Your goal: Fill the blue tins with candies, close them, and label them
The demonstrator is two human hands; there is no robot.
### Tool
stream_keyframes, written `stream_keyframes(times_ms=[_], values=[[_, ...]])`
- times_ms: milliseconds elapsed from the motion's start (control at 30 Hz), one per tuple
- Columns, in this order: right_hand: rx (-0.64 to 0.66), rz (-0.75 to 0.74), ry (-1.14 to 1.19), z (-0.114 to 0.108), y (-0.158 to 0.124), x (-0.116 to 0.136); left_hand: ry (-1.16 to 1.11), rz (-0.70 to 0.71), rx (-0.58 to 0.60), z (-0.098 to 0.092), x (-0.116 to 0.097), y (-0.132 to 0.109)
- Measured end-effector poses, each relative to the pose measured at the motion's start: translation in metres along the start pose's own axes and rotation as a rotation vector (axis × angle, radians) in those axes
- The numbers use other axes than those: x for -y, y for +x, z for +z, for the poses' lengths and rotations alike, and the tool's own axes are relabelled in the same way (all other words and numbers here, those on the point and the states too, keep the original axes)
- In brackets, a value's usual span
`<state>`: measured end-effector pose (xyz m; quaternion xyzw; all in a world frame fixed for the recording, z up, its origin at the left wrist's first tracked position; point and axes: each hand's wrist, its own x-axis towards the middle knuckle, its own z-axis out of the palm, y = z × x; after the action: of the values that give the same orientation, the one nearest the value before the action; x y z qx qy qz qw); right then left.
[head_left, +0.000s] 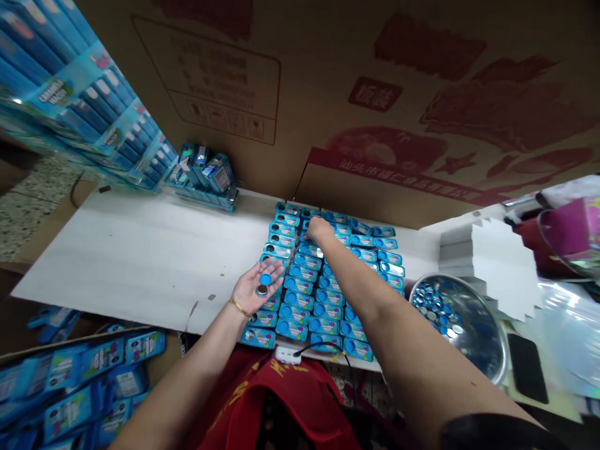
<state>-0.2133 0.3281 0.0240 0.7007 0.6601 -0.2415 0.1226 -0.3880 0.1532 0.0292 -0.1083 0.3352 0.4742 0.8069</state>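
Note:
My left hand [257, 287] is palm up with its fingers stretched out, beside the left column of the blue cards. Two small round discs lie loose on it: a blue disc [265, 279] and a dark one with a pale rim [262, 290]. Farther off, my right hand [320, 230] reaches down onto the second column, fingers drawn together. Whatever its fingertips hold is hidden. Several blue printed cards [298, 284] lie in columns on the white table [154, 250]. Those at the far left carry dark round discs; many others show a blue round spot.
A metal bowl [482, 344] with small shiny discs stands at right, near stacked white cards [504, 269] and a black phone [527, 367]. Cardboard [328, 125] walls the back. Blue packs [70, 87] rise at left; a box of blue packages [79, 381] sits below. A white power strip [287, 355] lies in front.

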Motion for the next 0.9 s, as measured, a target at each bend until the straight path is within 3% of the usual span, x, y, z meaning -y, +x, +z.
stream_keyframes(times_ms=[133, 233, 300, 333, 467, 600, 767, 900], values=[[-0.095, -0.07, 0.007, 0.006, -0.034, 0.003, -0.016, 0.015, 0.003, 0.0, -0.003, 0.005], [-0.174, -0.443, 0.197, 0.027, -0.075, 0.014, -0.007, 0.034, -0.015, 0.0, -0.002, 0.009], [-0.074, -0.748, 0.322, 0.046, -0.099, 0.022, 0.004, 0.039, -0.012, 0.001, 0.0, 0.013], [-0.028, -0.821, 0.356, 0.054, -0.107, 0.025, 0.006, 0.038, -0.001, 0.002, 0.002, 0.015], [0.02, -0.746, 0.419, 0.07, -0.115, 0.025, 0.001, 0.013, 0.024, 0.005, 0.009, 0.02], [0.028, -0.788, 0.48, 0.063, -0.108, 0.015, -0.014, 0.006, 0.067, 0.008, 0.012, 0.022], [-0.035, -0.614, 0.445, 0.056, -0.102, 0.017, 0.056, 0.052, 0.048, 0.016, 0.012, 0.028], [-0.033, -0.682, 0.398, 0.051, -0.096, 0.014, 0.069, 0.083, 0.067, 0.02, 0.008, 0.035]])
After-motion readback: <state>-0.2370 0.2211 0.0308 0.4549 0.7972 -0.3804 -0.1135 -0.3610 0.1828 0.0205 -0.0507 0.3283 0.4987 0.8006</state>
